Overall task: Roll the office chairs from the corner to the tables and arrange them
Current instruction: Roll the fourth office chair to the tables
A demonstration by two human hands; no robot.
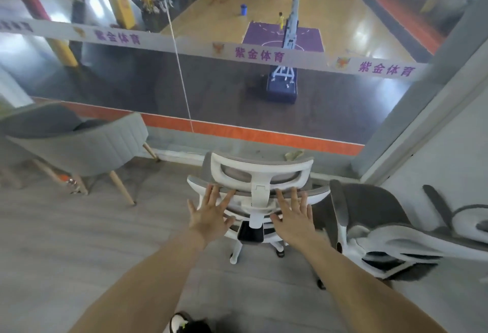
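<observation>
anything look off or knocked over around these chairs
Yes: the office chair at right seems tipped on its side against the wall, unlike the upright chair the hands reach for. Something small and orange lies under the armchair.

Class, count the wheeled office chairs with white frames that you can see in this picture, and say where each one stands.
2. One office chair stands by the window, straight ahead of both hands. A second office chair is at its right, in the corner, partly cut off by the frame. More may lie out of view.

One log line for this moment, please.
phase: reaching | left hand: open, at office chair backrest | right hand: open, same | grip: none yet
</observation>
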